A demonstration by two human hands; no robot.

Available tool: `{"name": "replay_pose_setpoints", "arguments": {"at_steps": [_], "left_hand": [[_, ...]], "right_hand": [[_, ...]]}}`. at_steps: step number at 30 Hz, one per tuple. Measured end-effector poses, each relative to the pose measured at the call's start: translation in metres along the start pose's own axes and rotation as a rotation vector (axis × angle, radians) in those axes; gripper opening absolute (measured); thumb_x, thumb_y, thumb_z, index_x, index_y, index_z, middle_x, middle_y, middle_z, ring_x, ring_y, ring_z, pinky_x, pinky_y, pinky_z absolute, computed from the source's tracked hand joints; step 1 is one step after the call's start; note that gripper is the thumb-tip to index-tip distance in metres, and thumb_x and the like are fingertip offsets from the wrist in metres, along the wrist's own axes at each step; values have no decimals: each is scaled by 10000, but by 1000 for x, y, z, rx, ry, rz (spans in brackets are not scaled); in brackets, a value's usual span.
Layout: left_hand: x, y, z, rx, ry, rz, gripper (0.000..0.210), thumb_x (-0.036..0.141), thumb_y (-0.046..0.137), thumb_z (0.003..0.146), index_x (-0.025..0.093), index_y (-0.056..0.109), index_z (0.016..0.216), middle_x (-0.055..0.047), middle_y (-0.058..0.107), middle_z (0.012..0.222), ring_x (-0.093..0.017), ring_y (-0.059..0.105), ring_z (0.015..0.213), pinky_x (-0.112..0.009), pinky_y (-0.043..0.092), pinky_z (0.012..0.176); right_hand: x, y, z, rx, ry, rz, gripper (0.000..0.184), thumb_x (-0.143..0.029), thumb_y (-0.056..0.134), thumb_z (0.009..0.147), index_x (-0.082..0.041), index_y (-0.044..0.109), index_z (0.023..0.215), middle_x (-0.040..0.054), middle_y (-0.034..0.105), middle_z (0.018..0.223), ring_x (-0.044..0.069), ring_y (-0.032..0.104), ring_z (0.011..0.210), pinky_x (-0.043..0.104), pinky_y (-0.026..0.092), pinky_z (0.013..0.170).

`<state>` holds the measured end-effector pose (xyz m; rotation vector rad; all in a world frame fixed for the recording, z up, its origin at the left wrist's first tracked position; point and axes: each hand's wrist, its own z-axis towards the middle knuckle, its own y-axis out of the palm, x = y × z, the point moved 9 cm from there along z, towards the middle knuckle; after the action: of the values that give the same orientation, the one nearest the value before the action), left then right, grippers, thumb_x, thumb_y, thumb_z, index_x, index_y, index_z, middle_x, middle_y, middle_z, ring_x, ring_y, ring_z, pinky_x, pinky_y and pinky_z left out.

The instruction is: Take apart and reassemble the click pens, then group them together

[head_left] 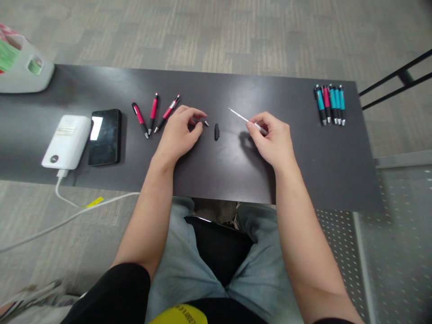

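Observation:
My left hand point(183, 131) rests low over the table, its fingers curled round a dark pen barrel whose silver tip point(206, 123) pokes out past the fingertips. The rest of that barrel is hidden by the hand. Between my hands lies a short black pen piece point(216, 132) with a clip-like side part. My right hand point(272, 137) is raised slightly above the table and pinches a slim white pen refill point(239, 114), its thin end pointing up and left. Just left of my left hand are several red-and-black pens point(153, 112), lying apart.
A row of blue and red pens point(330, 104) lies at the far right. On the left are a black phone point(104, 137), a white power bank point(66, 141) with a cable point(72, 217), and a white basket point(25, 67). The dark table point(222, 175) ends close to my lap.

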<state>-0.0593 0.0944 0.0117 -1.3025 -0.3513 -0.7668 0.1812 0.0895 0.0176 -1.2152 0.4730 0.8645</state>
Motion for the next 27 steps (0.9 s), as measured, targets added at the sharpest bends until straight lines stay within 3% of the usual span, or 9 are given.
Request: {"name": "replay_pose_setpoints", "arguments": {"at_steps": [6, 11, 21, 27], "left_hand": [[0, 3, 3, 26, -35, 102, 150, 333, 642, 1002, 259, 764, 1049, -41, 683, 1025, -223, 648, 883, -414, 554, 855], [6, 14, 3, -62, 9, 38, 145, 346, 646, 996, 295, 777, 1028, -42, 722, 1024, -270, 664, 984, -449, 536, 937], [7, 12, 1, -39, 45, 40, 140, 356, 730, 967, 230, 789, 973, -4, 699, 924, -183, 650, 888, -375, 525, 833], [5, 12, 1, -35, 16, 30, 138, 375, 725, 943, 251, 785, 933, -18, 715, 922, -223, 668, 892, -391, 531, 839]], "right_hand": [[-2, 2, 1, -5, 15, -7, 170, -460, 622, 962, -326, 697, 891, 43, 666, 797, 274, 602, 727, 440, 472, 702], [-2, 3, 2, -10, 11, 2, 164, -452, 627, 954, -325, 697, 876, 43, 663, 789, 273, 600, 726, 437, 466, 705], [-1, 4, 1, -12, 2, 10, 171, -462, 626, 968, -325, 682, 884, 29, 639, 773, 263, 588, 707, 429, 452, 694], [0, 3, 1, -10, -5, 4, 165, -458, 634, 965, -327, 688, 882, 30, 648, 778, 266, 604, 712, 428, 449, 691]]}}
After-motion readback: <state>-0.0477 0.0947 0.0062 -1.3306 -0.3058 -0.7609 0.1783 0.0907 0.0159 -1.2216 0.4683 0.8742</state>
